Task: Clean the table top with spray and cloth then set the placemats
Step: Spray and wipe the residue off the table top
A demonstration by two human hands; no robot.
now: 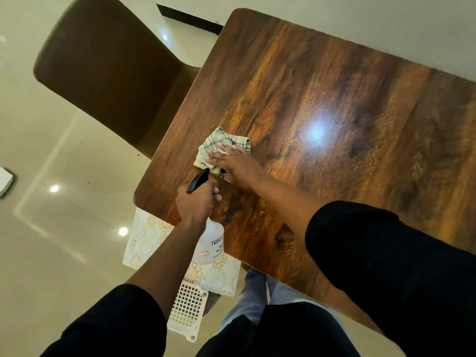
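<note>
The dark wooden table top (322, 99) fills the right of the head view. My right hand (234, 163) lies flat with fingers spread on a crumpled checked cloth (219, 145), pressing it onto the wood near the table's left edge. Just below it, my left hand (197, 202) grips the neck of a clear spray bottle (210, 244) with a black trigger head, held above the table's near left corner. White placemats (146, 240) with gold round patterns lie below the table edge, partly hidden by the bottle and my left arm.
A brown chair (108, 73) stands at the table's left side. A white lattice basket (186, 309) sits under the placemats near my legs. Glossy cream floor tiles spread to the left. A small white object (5, 181) lies at the far left edge.
</note>
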